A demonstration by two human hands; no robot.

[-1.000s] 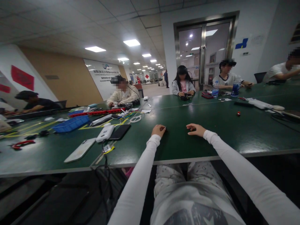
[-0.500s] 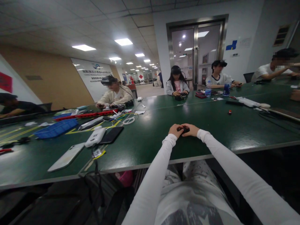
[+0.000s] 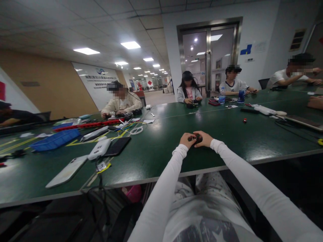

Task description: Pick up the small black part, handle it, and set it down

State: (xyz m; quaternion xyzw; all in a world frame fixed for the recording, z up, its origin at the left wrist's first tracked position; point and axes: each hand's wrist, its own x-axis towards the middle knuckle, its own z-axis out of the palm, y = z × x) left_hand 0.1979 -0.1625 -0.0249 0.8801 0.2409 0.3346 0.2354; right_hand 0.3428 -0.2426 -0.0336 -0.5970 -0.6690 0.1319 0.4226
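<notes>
Just above the green table, close to its front edge, my two hands meet around a small dark object. My left hand curls its fingers over the object's left side. From the right, my right hand grips it with bent fingers. The object looks black with some reddish spots; its kind is too small and too covered by fingers to make out.
Left of my hands lie a black phone, a white case, a white phone, a blue tray and cables. A small red thing is to the right. Several people sit across the table behind bottles.
My fingers have shifted slightly on the dark object, and more of it shows between the hands. The whole view has turned a little to the right.
</notes>
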